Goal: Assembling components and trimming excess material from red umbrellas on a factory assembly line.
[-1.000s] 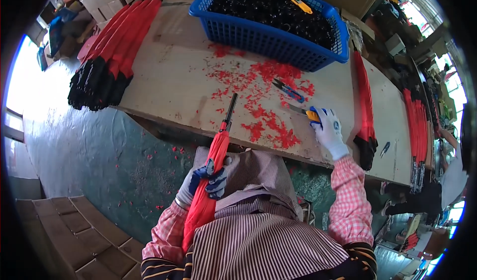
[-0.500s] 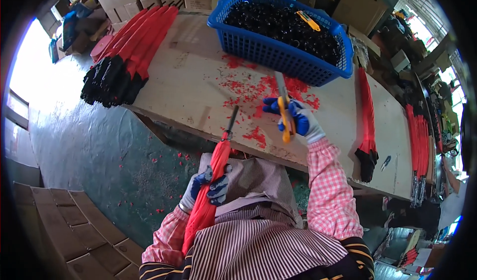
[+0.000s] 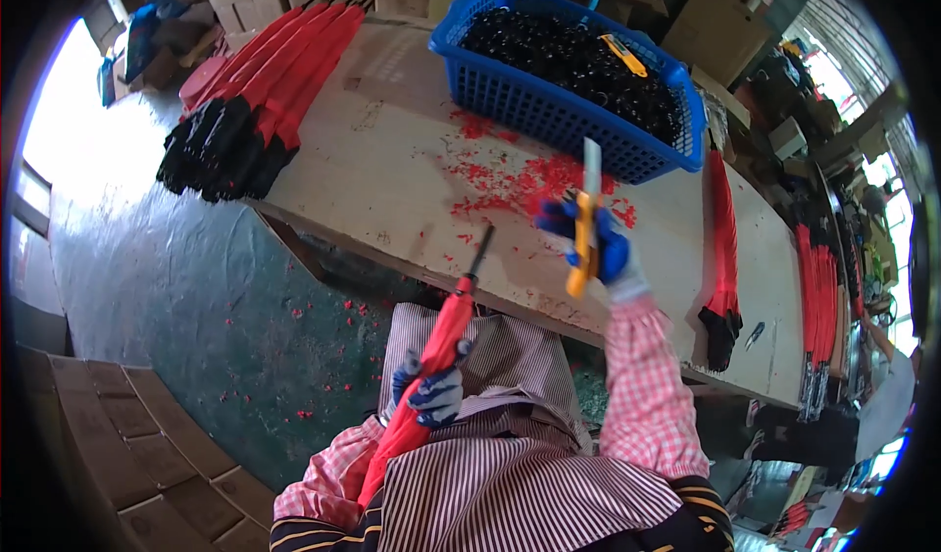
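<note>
My left hand [image 3: 431, 391], in a blue and white glove, grips a folded red umbrella [image 3: 426, 371] near my lap; its black tip points up toward the table edge. My right hand [image 3: 595, 245], gloved too, is raised above the table and holds a yellow utility knife [image 3: 586, 228] upright with its blade extended. Red plastic scraps [image 3: 529, 181] lie scattered on the wooden table [image 3: 392, 160] ahead of the knife. A blue basket [image 3: 549, 111] full of black parts stands beyond them, with a second yellow knife [image 3: 624, 54] on top.
A pile of folded red umbrellas [image 3: 260, 86] with black ends lies at the table's left end. More red umbrellas [image 3: 723, 258] lie along the right side. Cardboard boxes [image 3: 108, 434] stand at lower left on the green floor. More boxes are stacked behind the table.
My right hand picked the yellow knife up from the table at right, lifted it and swung it left toward the umbrella. My left hand kept its hold on the umbrella.
</note>
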The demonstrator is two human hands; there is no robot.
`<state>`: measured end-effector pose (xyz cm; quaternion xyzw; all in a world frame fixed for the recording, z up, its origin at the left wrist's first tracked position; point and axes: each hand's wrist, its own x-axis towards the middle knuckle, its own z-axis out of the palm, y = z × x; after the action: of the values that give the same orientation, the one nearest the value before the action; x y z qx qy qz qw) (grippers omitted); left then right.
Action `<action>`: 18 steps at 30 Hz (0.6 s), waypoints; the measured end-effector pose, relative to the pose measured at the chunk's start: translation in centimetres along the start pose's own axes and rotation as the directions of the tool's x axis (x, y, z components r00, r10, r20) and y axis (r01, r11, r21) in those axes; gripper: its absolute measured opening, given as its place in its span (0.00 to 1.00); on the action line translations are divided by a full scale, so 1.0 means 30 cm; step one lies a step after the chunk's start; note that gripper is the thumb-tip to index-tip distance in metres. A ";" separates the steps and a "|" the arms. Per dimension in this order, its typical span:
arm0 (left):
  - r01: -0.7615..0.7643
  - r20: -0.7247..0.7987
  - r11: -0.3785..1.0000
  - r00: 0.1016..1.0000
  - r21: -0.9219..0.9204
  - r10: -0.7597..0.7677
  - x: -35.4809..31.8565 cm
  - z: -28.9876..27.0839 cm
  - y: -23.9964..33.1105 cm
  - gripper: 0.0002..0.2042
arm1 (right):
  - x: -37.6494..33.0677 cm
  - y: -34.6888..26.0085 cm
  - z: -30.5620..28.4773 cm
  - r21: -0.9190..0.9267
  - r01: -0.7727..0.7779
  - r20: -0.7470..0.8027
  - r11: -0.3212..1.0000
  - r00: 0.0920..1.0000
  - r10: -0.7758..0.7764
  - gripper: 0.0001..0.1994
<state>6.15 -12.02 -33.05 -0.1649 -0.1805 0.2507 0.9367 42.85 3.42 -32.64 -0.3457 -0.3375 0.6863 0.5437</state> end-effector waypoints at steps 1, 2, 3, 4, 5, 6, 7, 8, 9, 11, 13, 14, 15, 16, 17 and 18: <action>-0.031 0.031 0.999 0.999 -0.042 0.033 -0.037 -0.017 -0.006 0.19 | -0.089 -0.043 0.099 -0.051 -0.007 -0.030 0.999 1.000 0.006 0.28; -0.045 0.037 0.998 0.998 -0.052 0.047 -0.060 -0.050 -0.004 0.19 | -0.177 -0.082 0.112 -0.173 -0.043 0.061 0.984 0.997 0.054 0.29; 0.016 -0.026 1.000 1.000 0.002 -0.016 -0.085 -0.108 0.012 0.17 | -0.243 -0.102 0.116 -0.287 -0.070 0.144 0.955 0.983 0.115 0.30; 0.086 -0.097 0.995 0.992 0.043 -0.082 -0.108 -0.173 0.026 0.16 | -0.301 -0.100 0.140 -0.286 -0.092 0.136 0.954 0.981 0.136 0.30; 0.165 -0.175 0.984 0.973 0.070 -0.151 -0.124 -0.200 0.018 0.16 | -0.368 -0.092 0.160 -0.350 -0.186 0.030 0.918 0.977 0.210 0.29; 0.157 -0.186 0.987 0.972 0.043 -0.146 -0.138 -0.224 0.023 0.16 | -0.411 -0.077 0.171 -0.401 -0.285 -0.077 0.870 0.958 0.278 0.27; 0.205 -0.243 0.974 0.954 0.098 -0.176 -0.109 -0.205 0.047 0.16 | -0.447 -0.059 0.179 -0.387 -0.308 -0.103 0.869 0.951 0.292 0.27; 0.251 -0.299 0.956 0.934 0.153 -0.198 -0.077 -0.188 0.074 0.16 | -0.467 -0.034 0.192 -0.493 -0.346 -0.163 0.798 0.938 0.307 0.26; 0.300 -0.354 0.931 0.910 0.206 -0.215 -0.070 -0.189 0.080 0.17 | -0.481 -0.005 0.205 -0.589 -0.383 -0.219 0.712 0.923 0.316 0.24; 0.278 -0.375 0.945 0.905 0.172 -0.198 -0.076 -0.209 0.084 0.16 | -0.478 0.053 0.214 -0.667 -0.423 -0.278 0.614 0.905 0.322 0.23; 0.224 -0.395 0.964 0.906 0.143 -0.152 -0.069 -0.228 0.093 0.16 | -0.462 0.107 0.212 -0.940 -0.104 -0.078 0.326 0.993 0.093 0.20; 0.223 -0.396 0.965 0.905 0.136 -0.154 -0.064 -0.235 0.102 0.16 | -0.450 0.127 0.215 -0.990 0.061 0.063 0.131 0.998 0.012 0.19; 0.229 -0.381 0.965 0.909 0.127 -0.166 -0.068 -0.242 0.105 0.15 | -0.440 0.138 0.232 -0.990 0.058 0.061 0.132 0.998 0.023 0.19; 0.234 -0.366 0.965 0.914 0.119 -0.177 -0.070 -0.247 0.109 0.15 | -0.429 0.141 0.258 -0.987 0.048 0.060 0.154 0.996 0.072 0.19; 0.243 -0.350 0.963 0.917 0.113 -0.190 -0.069 -0.249 0.113 0.14 | -0.417 0.139 0.282 -0.984 0.036 0.058 0.175 0.991 0.118 0.19; 0.238 -0.349 0.965 0.918 0.109 -0.187 -0.066 -0.249 0.115 0.14 | -0.408 0.140 0.291 -0.981 0.025 0.057 0.195 0.985 0.163 0.19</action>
<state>6.27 -11.87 -41.50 -0.1142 -0.0161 0.1283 0.9850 35.42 -10.10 -30.20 -0.5742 -0.7189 0.3645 0.1435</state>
